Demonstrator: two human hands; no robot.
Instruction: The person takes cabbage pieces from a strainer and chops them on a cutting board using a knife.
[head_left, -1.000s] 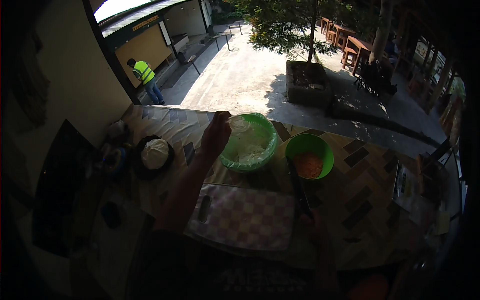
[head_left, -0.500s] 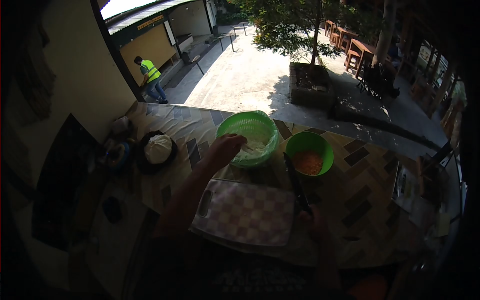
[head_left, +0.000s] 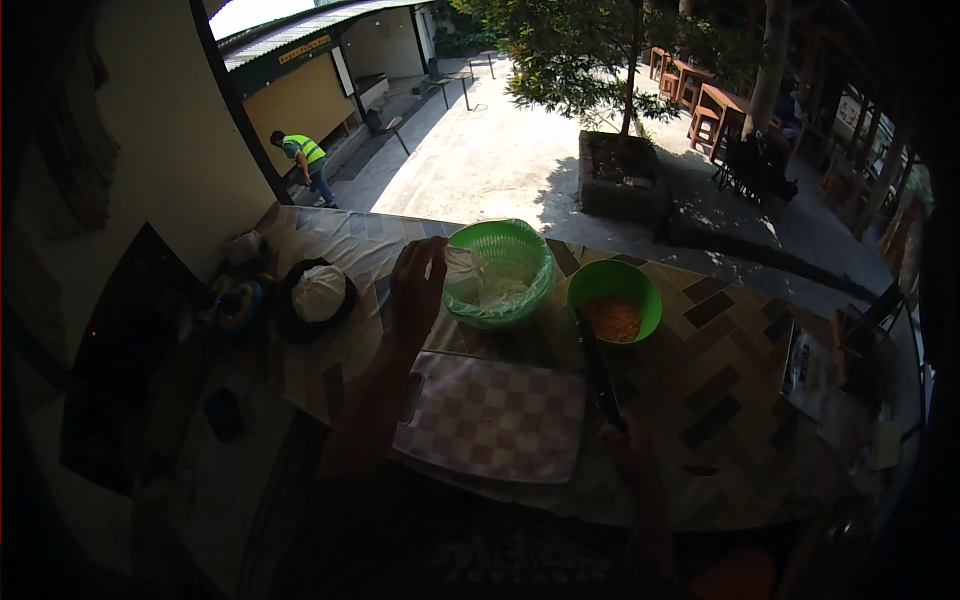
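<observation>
My left hand (head_left: 418, 280) is at the left rim of a green basket (head_left: 505, 318) lined with clear plastic. Its fingers are closed on a thin whitish piece (head_left: 462, 265), which could be food or a fold of the liner. White shredded or chopped food (head_left: 505, 292) lies inside the basket. In my right hand (head_left: 622, 435) is a knife (head_left: 598, 375) with a dark blade, its tip reaching toward a green bowl (head_left: 650, 300) of orange chopped food (head_left: 612, 320). A checkered cutting board (head_left: 490, 415) lies flat between my arms, with a small speck on it.
The table (head_left: 715, 350) has a herringbone-patterned cover. On its left stands a dark round container with a whitish bundle (head_left: 320, 292). Boxes or papers (head_left: 805, 360) sit on the right. Beyond the table, a person in a yellow vest (head_left: 305, 160) bends over near a wall.
My left hand has risen from inside the basket to its left rim, with the whitish piece at its fingers. My right hand and the knife have barely moved. The person in the vest bends lower.
</observation>
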